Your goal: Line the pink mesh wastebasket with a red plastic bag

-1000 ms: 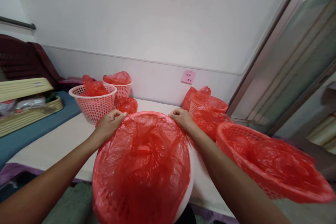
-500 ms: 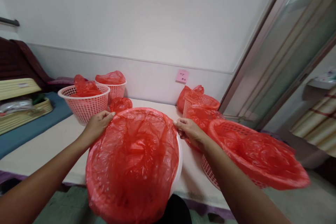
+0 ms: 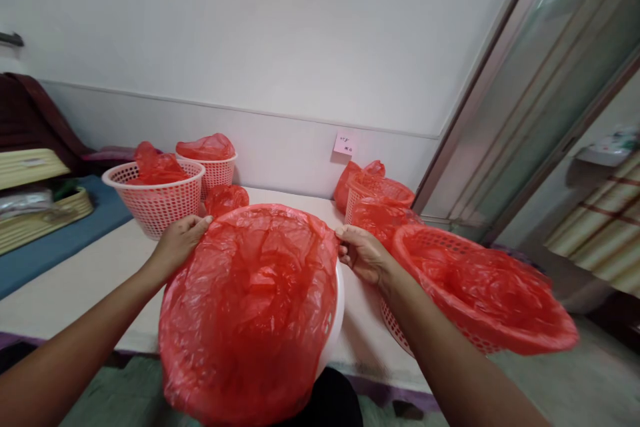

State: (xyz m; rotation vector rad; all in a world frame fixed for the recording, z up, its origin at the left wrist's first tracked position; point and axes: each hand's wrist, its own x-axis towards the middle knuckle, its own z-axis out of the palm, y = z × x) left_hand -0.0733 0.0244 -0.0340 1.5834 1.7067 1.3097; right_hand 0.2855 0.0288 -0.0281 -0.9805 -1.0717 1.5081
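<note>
Gripping thin red plastic bag with both hands; stretched over round white plastic basket at near edge of pale table.
Pinched at far-left rim by left hand, at right rim by right hand, fingers curled shut on film. Just right: tilted red-lined pink mesh basket.

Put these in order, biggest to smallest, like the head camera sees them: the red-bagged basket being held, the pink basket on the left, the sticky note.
1. Held basket, though it is nearest the camera, so its real size is unsure.
2. Left basket.
3. Sticky note.
</note>
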